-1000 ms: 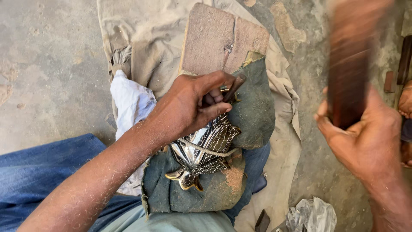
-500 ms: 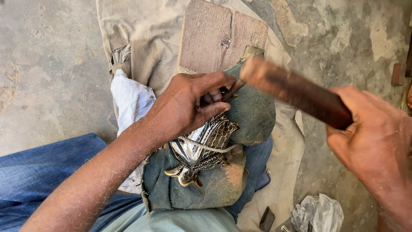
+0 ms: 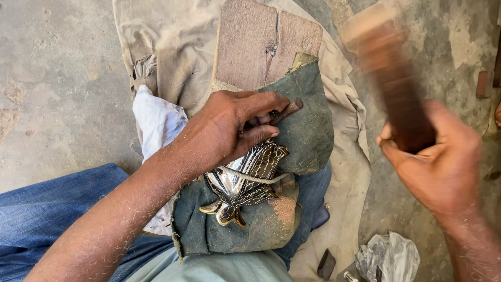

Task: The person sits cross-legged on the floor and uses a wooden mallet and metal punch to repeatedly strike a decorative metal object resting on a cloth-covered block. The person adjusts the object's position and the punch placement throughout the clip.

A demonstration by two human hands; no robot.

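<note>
My left hand [image 3: 235, 128] pinches a short dark metal punch [image 3: 286, 110] and presses its tip onto a shiny fish-shaped metal piece [image 3: 241, 183]. That piece is tied with a cord [image 3: 255, 177] onto a dusty green cloth pad [image 3: 308, 130] resting on my lap. My right hand [image 3: 438, 162] grips a brown wooden mallet [image 3: 389, 73], raised and blurred, up and to the right of the punch.
A worn wooden board [image 3: 261, 47] lies under the pad on a beige cloth [image 3: 162, 57] spread over the concrete floor. A white rag [image 3: 156, 120] sits left of my hand. A crumpled plastic bag [image 3: 389, 258] and a small dark tool [image 3: 326, 263] lie at bottom right.
The mallet came down onto the punch half a second ago and has now swung back up to the right. My left hand and the metal piece stayed put.
</note>
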